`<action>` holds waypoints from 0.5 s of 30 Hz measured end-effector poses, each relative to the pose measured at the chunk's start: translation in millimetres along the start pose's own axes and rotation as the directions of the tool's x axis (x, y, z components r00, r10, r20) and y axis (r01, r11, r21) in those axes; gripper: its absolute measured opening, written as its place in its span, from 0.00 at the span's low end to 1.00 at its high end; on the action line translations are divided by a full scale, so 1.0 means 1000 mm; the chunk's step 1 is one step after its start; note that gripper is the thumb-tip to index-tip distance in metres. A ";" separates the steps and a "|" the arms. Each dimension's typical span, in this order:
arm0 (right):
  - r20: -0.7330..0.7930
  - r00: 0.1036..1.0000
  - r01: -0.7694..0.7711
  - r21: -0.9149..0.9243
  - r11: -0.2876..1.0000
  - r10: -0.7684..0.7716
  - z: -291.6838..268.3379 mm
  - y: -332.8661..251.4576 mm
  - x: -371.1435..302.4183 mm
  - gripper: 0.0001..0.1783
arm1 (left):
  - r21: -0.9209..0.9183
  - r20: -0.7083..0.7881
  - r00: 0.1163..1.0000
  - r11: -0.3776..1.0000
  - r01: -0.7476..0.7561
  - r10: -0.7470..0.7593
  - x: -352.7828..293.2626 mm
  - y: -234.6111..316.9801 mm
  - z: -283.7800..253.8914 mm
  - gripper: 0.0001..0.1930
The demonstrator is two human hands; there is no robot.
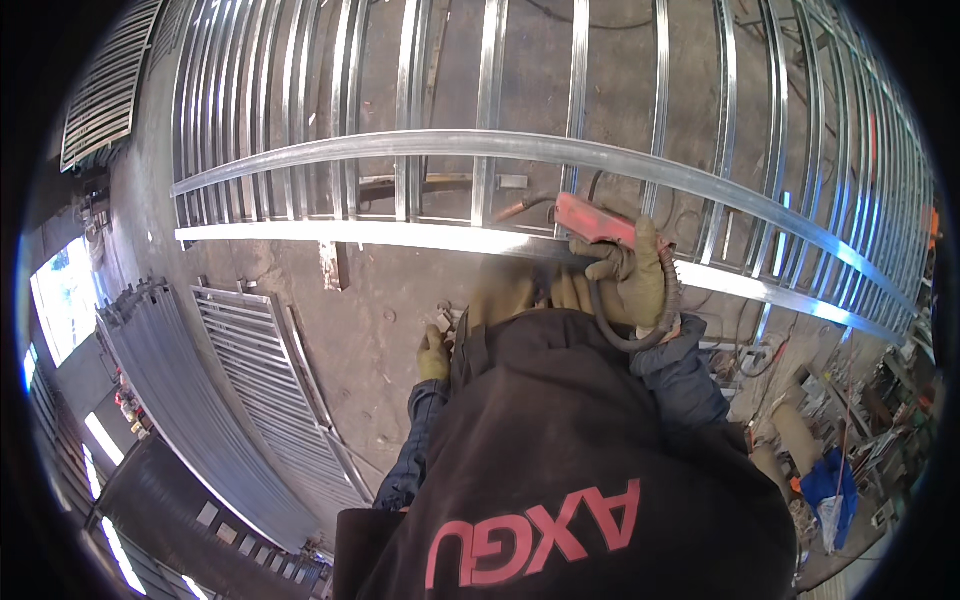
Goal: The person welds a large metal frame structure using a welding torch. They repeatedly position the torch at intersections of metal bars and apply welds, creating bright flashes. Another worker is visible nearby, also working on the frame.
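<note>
My gloved right hand [640, 270] is wrapped around a red welding torch [592, 220], whose bent neck points left over the lower rail of a galvanized metal fence panel. A black ribbed cable [668, 300] loops down from the torch's back end beside my wrist. My gloved left hand [433, 356] hangs low beside my dark apron [560, 410], its fingers curled. Something small and greyish shows at its fingertips, too unclear to name. Ahead of me spreads the panel, with its upper rail [430, 145], bright lower rail [370, 234] and many upright bars.
On the left, a slatted metal panel [255, 350] lies next to a stack of long grey sheets or profiles [190, 410]. Another barred panel [110, 85] stands at the far left. At right lie cluttered scraps, cables and a blue cloth [830, 490].
</note>
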State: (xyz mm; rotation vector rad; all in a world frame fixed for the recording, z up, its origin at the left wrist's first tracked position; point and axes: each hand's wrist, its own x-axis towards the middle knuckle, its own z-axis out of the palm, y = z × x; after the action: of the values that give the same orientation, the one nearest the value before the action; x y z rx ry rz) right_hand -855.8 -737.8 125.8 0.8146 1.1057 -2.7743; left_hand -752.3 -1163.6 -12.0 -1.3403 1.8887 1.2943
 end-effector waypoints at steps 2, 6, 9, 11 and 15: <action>-0.005 0.999 -0.047 0.059 0.997 0.047 -0.002 0.001 0.000 0.38 | -0.042 0.012 1.000 0.999 -0.023 0.024 -0.009 -0.001 0.004 0.35; 0.013 0.999 -0.033 0.029 0.999 0.033 -0.001 0.001 0.002 0.38 | -0.022 0.045 0.999 1.000 0.017 -0.016 -0.011 0.003 0.002 0.47; 0.035 0.999 -0.024 0.025 0.999 0.023 0.000 0.002 0.004 0.39 | 0.004 0.035 0.999 1.000 0.017 -0.017 -0.008 0.000 -0.004 0.47; 0.028 0.999 -0.048 0.054 0.997 0.046 -0.001 0.002 0.004 0.39 | -0.034 -0.030 0.999 0.999 -0.017 0.016 -0.006 -0.006 -0.001 0.36; 0.025 0.999 -0.048 0.029 0.998 0.047 -0.001 0.000 0.004 0.38 | -0.031 -0.049 0.997 0.998 -0.056 0.054 -0.009 -0.009 0.000 0.33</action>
State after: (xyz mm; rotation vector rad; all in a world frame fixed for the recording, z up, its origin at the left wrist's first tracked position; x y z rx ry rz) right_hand -858.9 -736.4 123.3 0.7965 1.0298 -2.7606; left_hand -741.0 -1159.9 -8.7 -1.3560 1.9583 1.3354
